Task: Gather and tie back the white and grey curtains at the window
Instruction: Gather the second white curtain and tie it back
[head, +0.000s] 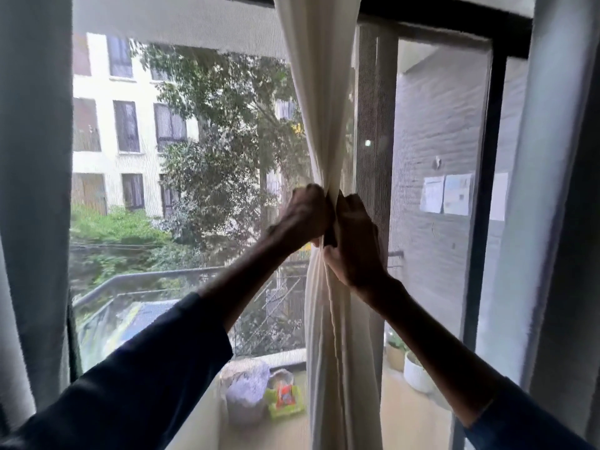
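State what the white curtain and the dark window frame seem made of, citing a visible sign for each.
White curtain: probably matte woven cloth; it bunches into soft folds. Window frame: perhaps dark painted metal; slim, straight, smooth bars.

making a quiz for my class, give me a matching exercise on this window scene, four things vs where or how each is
Things
1 white curtain
2 grey curtain
3 papers
4 green packet

Place or state
a stuck on the brick wall
b hanging loose at the side
c lying on the ledge
d bunched, gripped by the left hand and the right hand

Pairs: 1-d, 2-b, 3-a, 4-c
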`<state>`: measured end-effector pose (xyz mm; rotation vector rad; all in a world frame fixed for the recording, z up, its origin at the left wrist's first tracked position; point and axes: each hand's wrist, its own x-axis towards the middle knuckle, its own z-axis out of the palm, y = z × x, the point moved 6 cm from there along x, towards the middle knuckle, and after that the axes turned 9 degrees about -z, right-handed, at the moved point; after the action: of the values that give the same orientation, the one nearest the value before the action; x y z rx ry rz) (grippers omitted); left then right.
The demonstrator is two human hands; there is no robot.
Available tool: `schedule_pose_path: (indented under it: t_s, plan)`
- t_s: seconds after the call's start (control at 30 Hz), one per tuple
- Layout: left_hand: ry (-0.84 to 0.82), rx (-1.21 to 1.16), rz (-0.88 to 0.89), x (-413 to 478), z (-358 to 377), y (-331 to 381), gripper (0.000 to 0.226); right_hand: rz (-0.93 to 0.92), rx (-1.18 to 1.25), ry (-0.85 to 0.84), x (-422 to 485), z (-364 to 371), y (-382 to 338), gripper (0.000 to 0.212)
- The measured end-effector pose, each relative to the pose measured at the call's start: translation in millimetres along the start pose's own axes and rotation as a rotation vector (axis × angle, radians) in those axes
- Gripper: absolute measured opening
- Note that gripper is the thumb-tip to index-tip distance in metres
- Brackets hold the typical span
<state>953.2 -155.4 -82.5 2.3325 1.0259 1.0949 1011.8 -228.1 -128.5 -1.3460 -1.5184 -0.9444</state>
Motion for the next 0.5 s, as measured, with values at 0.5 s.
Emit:
schedule_pose_path:
  t_s: [0.5]
  plan:
    - [0.157, 0.216, 0.07, -44.9, 36.7, -26.2, 0.034, 0.027, 0.162, -0.242, -93.1, 56.3, 13.5, 0.052]
